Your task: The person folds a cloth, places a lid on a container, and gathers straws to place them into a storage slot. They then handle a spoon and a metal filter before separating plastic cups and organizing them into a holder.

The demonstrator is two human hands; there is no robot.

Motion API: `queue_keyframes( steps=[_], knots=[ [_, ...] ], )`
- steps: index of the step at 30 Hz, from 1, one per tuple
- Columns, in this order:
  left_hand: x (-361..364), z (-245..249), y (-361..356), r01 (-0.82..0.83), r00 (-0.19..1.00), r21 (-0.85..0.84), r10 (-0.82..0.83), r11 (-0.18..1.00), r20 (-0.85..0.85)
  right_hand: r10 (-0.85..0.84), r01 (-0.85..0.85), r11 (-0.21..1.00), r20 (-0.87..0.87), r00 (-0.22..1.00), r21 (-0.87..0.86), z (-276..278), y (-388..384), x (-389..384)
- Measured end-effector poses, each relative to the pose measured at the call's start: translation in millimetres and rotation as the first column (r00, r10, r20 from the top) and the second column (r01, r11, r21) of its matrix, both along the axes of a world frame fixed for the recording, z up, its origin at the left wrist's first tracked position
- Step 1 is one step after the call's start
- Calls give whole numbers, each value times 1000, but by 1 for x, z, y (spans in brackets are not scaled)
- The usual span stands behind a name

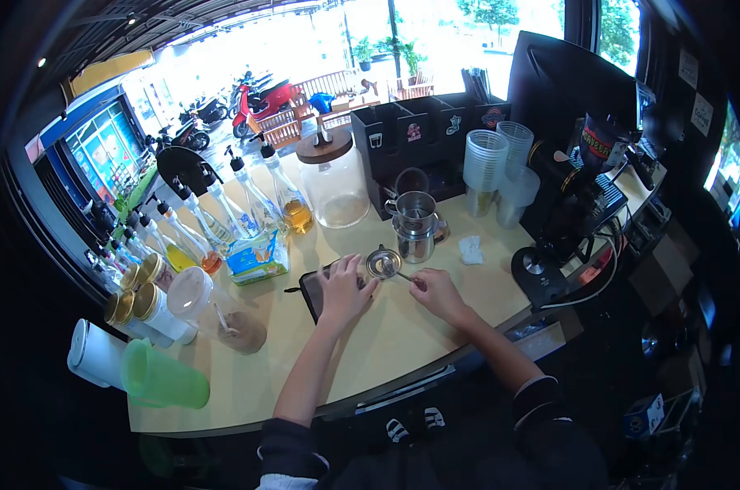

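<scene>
Sitting between both hands, the small metal cup (pixel 384 262) meets a spoon (pixel 404 277).

shiny metal cup (pixel 415 245), smooth

1 round metal cup (pixel 384 263), open-topped, 1 slanted metal spoon (pixel 405 277) at it, over pale counter (pixel 378 359)

Both bare forearms reach forward from dark sleeves, the left hand (pixel 344 287) palm down with its fingers spread, the right hand (pixel 438 292) curled in a pinching grip, its wrist angled inward toward the left.
</scene>
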State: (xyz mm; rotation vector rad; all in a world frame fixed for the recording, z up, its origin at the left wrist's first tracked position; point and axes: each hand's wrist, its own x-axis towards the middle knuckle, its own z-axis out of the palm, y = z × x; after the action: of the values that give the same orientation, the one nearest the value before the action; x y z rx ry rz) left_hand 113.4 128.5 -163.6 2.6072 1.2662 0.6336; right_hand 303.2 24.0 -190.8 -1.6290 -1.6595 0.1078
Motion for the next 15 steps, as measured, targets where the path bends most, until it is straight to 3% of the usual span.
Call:
queue_keyframes(
  steps=[2,3,4,5,6,8,12,14,15],
  knots=[
    [16,3,6,43,999,-19,-43,999,4,58,-27,996,-385,921,85,-7,1,2],
    [23,2,10,52,997,-42,-54,998,-50,55,-23,996,-382,923,86,-2,-2,3],
    [29,2,13,61,992,-64,-67,996,-104,13,-22,1000,-511,859,-12,5,-8,6],
    [33,1,16,67,992,-61,-73,996,-100,-41,-34,994,-626,779,-108,9,-12,10],
    [36,1,19,67,995,-102,-74,992,-64,-44,-28,994,-623,781,-106,10,-16,16],
    [41,0,24,76,996,-144,-81,987,-29,-23,-149,979,-812,584,-135,7,-28,28],
    [38,10,27,45,999,-122,-41,992,32,-40,-106,985,-786,616,-134,5,-42,37],
    [32,15,32,17,993,-65,-9,998,117,-26,-87,986,-649,760,-142,3,-46,38],
    [27,22,31,15,993,-64,-8,998,115,-24,-89,986,-650,759,-140,3,-46,36]
  ],
)
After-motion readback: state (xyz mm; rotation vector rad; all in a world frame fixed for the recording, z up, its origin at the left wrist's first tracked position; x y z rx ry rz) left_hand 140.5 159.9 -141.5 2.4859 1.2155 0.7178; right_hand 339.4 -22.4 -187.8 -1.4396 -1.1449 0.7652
